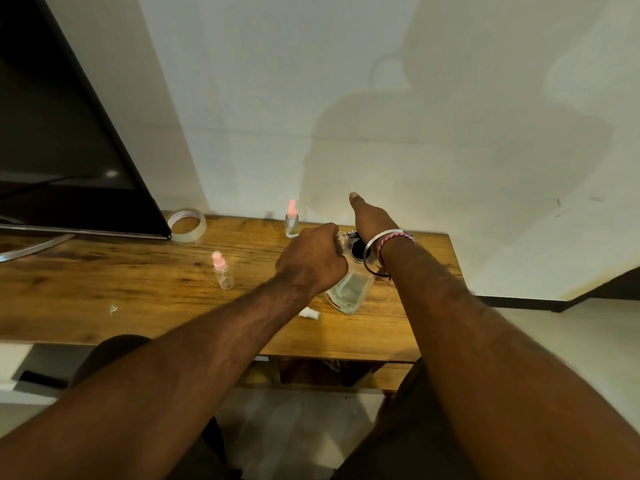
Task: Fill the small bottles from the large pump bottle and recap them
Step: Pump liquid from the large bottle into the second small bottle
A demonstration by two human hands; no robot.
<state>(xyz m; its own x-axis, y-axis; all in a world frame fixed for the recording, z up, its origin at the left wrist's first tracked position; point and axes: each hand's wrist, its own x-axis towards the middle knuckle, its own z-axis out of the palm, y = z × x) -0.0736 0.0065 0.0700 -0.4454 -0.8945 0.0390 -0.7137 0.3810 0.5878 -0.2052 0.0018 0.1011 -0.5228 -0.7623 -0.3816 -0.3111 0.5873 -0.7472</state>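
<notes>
Gripping small clear bottle (341, 241) w/ left hand (311, 263), fingers curled round it, just over large glass bottle (349, 289) sitting near desk's (138, 289) right edge. Resting right hand (372, 216) above black pump top, thumb out; finger state can't tell. Standing well apart on open wood to the left: two pink-capped bottles (221, 270) (292, 221), white cap (309, 313) by front edge; tape roll (187, 225) lettering unreadable.

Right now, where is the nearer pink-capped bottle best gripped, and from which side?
Grip the pink-capped bottle round its clear body, below the cap, coming from above or the left. It stands upright and apart on the table; the left hand is the nearer hand.
</notes>
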